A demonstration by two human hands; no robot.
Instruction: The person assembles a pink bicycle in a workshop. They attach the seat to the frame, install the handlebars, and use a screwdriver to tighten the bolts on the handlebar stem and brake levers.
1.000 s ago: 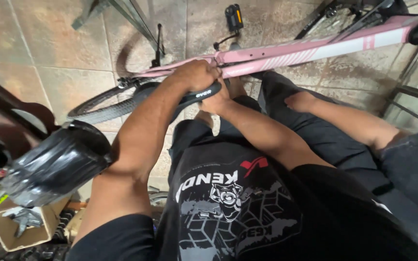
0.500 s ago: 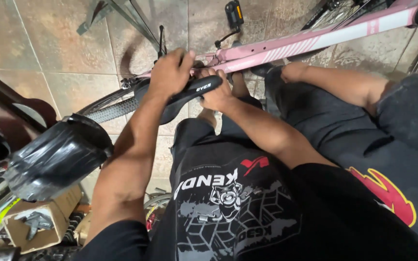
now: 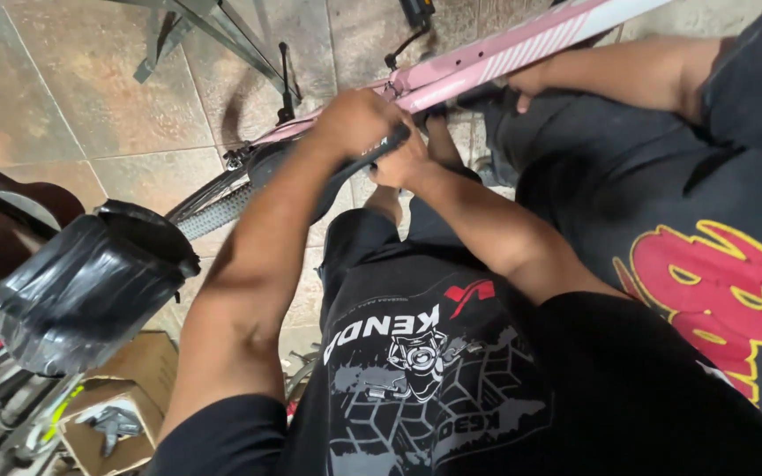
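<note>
- Left hand (image 3: 359, 119) clenched over the black saddle (image 3: 346, 172), beside the pink frame (image 3: 487, 62).
- Right hand (image 3: 399, 163) grips the saddle's underside.
- A co-worker's hand (image 3: 526, 84) crowds the frame; open tiled floor (image 3: 72, 97) lies left.

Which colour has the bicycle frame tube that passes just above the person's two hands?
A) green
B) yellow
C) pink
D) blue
C: the bicycle frame tube is pink with paler stripes, and it runs slanted just above the left hand and the right hand, which grip a black saddle.
</note>
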